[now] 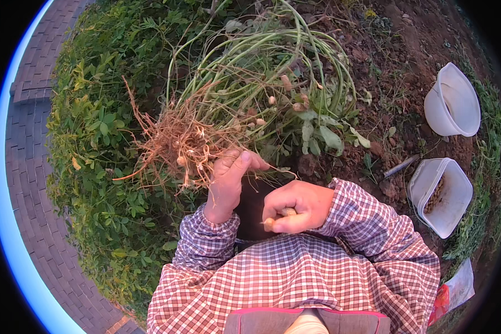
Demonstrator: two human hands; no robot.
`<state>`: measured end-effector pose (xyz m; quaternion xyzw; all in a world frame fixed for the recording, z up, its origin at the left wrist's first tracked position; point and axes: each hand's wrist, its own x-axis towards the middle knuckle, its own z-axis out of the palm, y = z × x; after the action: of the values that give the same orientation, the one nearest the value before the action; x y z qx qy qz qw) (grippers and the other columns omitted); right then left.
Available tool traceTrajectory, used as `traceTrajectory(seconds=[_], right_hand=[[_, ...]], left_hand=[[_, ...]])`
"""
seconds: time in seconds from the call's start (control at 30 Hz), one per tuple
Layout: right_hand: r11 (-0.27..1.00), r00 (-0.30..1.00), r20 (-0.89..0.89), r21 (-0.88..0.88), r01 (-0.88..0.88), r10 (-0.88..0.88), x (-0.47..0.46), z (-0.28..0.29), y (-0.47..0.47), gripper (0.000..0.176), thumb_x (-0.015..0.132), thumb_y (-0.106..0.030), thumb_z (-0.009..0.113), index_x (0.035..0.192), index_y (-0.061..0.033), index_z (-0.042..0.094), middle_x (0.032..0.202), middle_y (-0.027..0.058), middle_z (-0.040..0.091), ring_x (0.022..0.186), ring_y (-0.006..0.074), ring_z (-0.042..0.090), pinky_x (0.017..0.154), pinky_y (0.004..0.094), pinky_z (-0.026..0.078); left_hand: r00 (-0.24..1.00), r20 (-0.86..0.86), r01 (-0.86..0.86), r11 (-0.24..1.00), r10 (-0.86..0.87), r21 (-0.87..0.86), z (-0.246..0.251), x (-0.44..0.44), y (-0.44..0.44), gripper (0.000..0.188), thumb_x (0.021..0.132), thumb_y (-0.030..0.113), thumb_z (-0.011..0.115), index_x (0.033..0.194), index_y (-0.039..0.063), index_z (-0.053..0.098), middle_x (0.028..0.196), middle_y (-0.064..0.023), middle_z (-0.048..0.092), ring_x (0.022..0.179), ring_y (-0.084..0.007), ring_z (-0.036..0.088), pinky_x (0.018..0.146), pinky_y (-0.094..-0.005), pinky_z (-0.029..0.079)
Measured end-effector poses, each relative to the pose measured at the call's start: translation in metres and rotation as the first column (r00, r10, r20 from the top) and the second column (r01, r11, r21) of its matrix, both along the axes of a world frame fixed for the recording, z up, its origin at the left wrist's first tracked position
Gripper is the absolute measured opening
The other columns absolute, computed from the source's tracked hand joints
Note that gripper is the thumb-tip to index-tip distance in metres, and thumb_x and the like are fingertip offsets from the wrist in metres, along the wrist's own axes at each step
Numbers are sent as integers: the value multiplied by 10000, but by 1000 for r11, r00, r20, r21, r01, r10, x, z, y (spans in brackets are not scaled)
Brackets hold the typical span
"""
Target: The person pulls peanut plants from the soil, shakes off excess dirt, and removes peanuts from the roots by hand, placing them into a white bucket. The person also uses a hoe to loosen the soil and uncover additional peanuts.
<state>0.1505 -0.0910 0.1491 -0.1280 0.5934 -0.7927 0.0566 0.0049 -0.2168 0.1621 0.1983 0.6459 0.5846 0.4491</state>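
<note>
A bunch of uprooted peanut plants (242, 75) lies across the soil in front of me, stems away and stringy brown roots (175, 142) nearer. My left hand (229, 179) grips the bunch at its root end, with the thumb up. Several peanut pods (260, 122) show among the stems and leaves. My right hand (298, 206) is curled in front of my chest, apart from the plants. Picked peanuts (288, 211) are held in its palm and fingers, and one pod (269, 224) pokes out by the thumb tip.
At the right stand a round white bucket (436, 102) and a squarish white bucket (419, 192) with peanuts inside. A pale rod (401, 166) lies on the soil beside it. A plastic bag (455, 292) is at lower right. Leafy plants (104, 167) and brick paving (29, 175) lie left.
</note>
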Motion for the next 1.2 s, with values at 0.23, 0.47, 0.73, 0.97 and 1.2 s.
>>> traceTrajectory(seconds=[0.23,0.47,0.73,0.97,1.2], right_hand=[[903,842,363,-8,431,-399,-25,-4,25,183,891,-164,604,971,-7,653,751,71,673,588,89,593,517,216,455],[598,769,-117,559,574,-629,-64,-26,21,243,840,-135,623,1065,-50,662,967,153,678,850,253,669,775,318,529],[689,919,-12,658,304,-393,-71,-12,48,271,817,-242,618,1004,-60,691,889,171,686,812,302,665,747,381,528],[681,857,28,621,388,-514,-66,-6,62,241,817,-254,628,937,-51,678,811,156,677,749,307,659,688,391,527],[763,890,71,549,341,-449,-68,-26,43,312,818,-247,631,1062,-56,670,932,171,682,856,314,659,780,372,522]], left_hand=[[997,55,46,999,-45,-5,3,1,-7,311,973,209,442,840,-32,585,782,-115,637,750,-173,606,771,-301,477],[983,-92,157,986,-162,-60,-1,7,-9,322,975,212,436,776,-22,532,758,-120,582,750,-227,598,749,-353,487],[977,-96,181,976,-192,-120,-4,14,-7,331,975,215,434,797,-32,563,783,-139,624,765,-222,615,763,-337,490],[985,-67,151,985,-157,-79,-14,11,-6,312,973,191,434,786,-31,547,767,-126,600,756,-220,600,755,-342,475],[968,-149,185,975,-202,-122,-17,11,-4,316,971,173,427,780,-44,554,769,-130,604,755,-218,602,757,-340,475]])
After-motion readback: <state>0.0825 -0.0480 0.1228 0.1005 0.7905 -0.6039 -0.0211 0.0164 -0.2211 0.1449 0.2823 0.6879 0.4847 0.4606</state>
